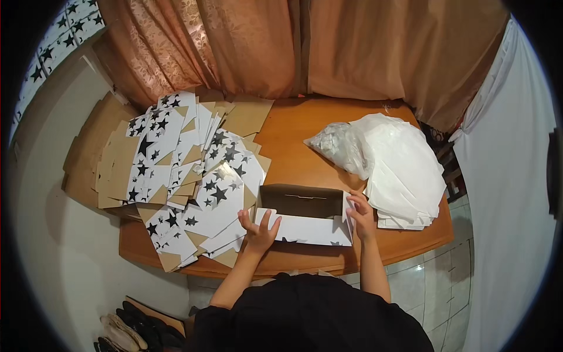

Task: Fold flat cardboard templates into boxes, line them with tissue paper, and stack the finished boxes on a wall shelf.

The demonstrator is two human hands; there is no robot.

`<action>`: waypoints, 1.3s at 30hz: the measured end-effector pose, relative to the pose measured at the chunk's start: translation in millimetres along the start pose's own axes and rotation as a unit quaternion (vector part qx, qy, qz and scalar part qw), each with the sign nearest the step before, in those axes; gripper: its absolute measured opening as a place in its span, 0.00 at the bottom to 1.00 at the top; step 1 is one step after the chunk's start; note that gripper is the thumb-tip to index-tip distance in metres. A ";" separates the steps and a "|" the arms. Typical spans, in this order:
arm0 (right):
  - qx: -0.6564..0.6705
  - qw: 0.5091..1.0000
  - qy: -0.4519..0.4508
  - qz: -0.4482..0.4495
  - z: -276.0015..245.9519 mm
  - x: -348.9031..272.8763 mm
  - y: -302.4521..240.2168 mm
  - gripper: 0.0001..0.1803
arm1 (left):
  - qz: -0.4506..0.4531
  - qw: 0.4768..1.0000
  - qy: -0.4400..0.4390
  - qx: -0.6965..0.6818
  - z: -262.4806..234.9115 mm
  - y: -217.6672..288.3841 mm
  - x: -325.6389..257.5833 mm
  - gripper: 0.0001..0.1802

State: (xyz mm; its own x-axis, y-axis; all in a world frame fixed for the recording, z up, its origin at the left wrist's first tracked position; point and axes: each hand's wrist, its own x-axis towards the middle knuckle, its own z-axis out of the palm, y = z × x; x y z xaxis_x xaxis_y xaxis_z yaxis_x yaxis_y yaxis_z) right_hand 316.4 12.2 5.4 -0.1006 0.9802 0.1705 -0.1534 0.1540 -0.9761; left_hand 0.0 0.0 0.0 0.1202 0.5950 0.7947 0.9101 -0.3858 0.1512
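Note:
A cardboard box (pixel 305 229), white outside with black stars and brown inside, stands on the table in front of me with its top uncovered. At its left end is my left hand (pixel 260 232), fingers spread and thumb close to the front corner. My right hand (pixel 362 216) is at the other end, its fingers bent over the white side wall. The palm sides of both hands are partly hidden.
Flat star-printed cardboard pieces (pixel 220 190) lie piled on the left of the wooden table (pixel 287 149). To the right are a stack of white sheets (pixel 404 167) and a clear plastic bag (pixel 342 146). Brown curtains (pixel 358 47) hang behind; shoes (pixel 143 328) lie at lower left.

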 end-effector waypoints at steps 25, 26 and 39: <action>-0.554 0.824 0.084 -0.079 53.0 3.6 -33.7 0.35 | 0.170 0.901 -0.172 -0.360 -26.5 -44.5 0.3 0.38; -0.576 0.814 0.069 -0.047 52.0 4.6 -34.1 0.35 | 0.178 0.906 -0.206 -0.325 -29.4 -41.3 0.6 0.37; -0.605 0.794 0.058 0.031 59.6 8.3 -41.8 0.32 | -0.001 0.945 -0.284 -0.159 -8.1 -20.3 58.4 0.05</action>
State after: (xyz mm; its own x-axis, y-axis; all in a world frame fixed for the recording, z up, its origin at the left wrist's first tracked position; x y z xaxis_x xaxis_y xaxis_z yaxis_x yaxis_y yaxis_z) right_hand 263.4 6.5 55.6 0.0306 0.9847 0.1717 0.9111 0.0432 -0.4099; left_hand -14.7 36.8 48.1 0.3952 0.8435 0.3638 0.7558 -0.5237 0.3932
